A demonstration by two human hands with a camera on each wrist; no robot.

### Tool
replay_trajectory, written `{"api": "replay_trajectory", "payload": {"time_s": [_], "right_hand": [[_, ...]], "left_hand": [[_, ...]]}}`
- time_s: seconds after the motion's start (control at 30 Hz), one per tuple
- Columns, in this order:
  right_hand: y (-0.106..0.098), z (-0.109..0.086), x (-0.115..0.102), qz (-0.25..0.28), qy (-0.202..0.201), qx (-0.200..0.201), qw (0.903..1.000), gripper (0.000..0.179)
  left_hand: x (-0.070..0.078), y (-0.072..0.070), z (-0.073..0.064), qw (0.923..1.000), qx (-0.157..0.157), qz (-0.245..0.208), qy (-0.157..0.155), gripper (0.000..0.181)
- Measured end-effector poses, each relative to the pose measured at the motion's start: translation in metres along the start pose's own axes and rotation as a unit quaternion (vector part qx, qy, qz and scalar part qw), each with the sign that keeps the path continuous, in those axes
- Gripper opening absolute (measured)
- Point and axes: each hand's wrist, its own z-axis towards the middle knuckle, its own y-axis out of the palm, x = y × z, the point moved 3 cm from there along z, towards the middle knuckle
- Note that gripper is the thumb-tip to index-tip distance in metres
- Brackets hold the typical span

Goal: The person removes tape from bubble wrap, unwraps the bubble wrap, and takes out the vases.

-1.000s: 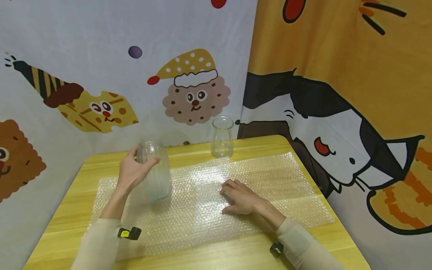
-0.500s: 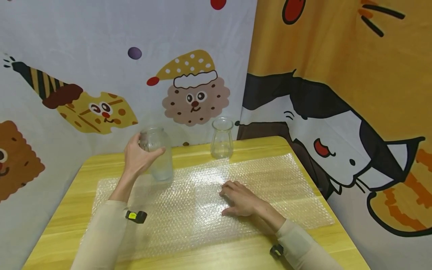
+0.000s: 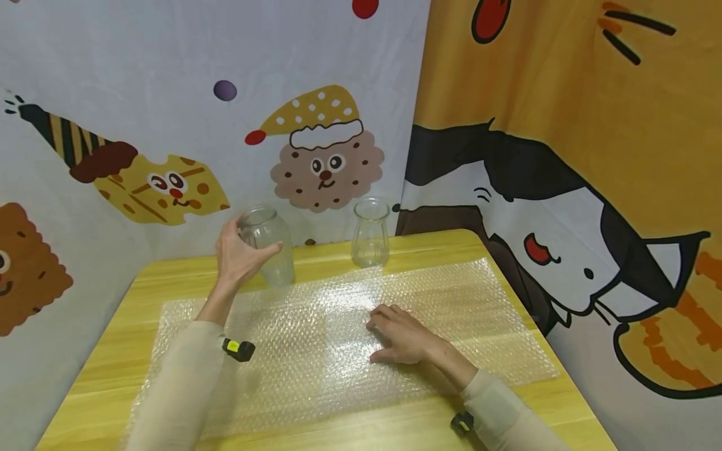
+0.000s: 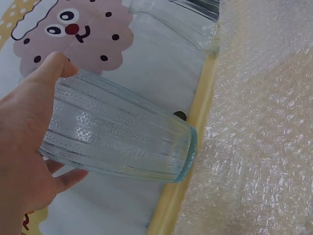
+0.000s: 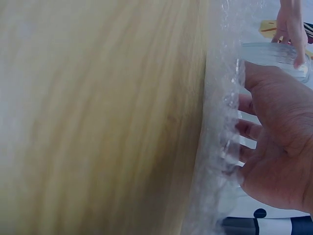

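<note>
My left hand (image 3: 239, 254) grips a tall, clear ribbed glass vase (image 3: 277, 266) around its upper part, thumb on the near side and fingers behind. The vase stands nearly upright at the back of the table, its base close to the far edge of the bubble wrap (image 3: 293, 351). In the left wrist view the vase's dotted, ribbed wall (image 4: 117, 127) and thick bluish base show plainly. My right hand (image 3: 403, 335) rests with spread, slightly bent fingertips on the bubble wrap, holding nothing.
A second clear glass vase (image 3: 370, 241), with a flared rim and narrow neck, stands at the table's back edge, right of the first. The yellow wooden table (image 3: 96, 351) shows around the sheet. Printed cloths (image 3: 169, 125) hang close behind the table.
My left hand has carried the glass vase backward and slightly right, from over the bubble wrap to the table's back, and its mouth now shows. My right hand has stayed in place.
</note>
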Motion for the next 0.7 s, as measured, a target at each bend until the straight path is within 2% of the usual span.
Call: {"api": "replay_trajectory", "payload": {"time_s": [0.4, 0.7], "right_hand": [[0.0, -0.001, 0.0, -0.003, -0.001, 0.003, 1.0, 0.068], [-0.001, -0.001, -0.002, 0.003, 0.0, 0.002, 1.0, 0.068]], "left_hand": [[-0.019, 0.014, 0.01, 0.9997, 0.023, 0.005, 0.002, 0.11], [-0.026, 0.023, 0.014, 0.9998, 0.02, 0.006, -0.004, 0.11]]}}
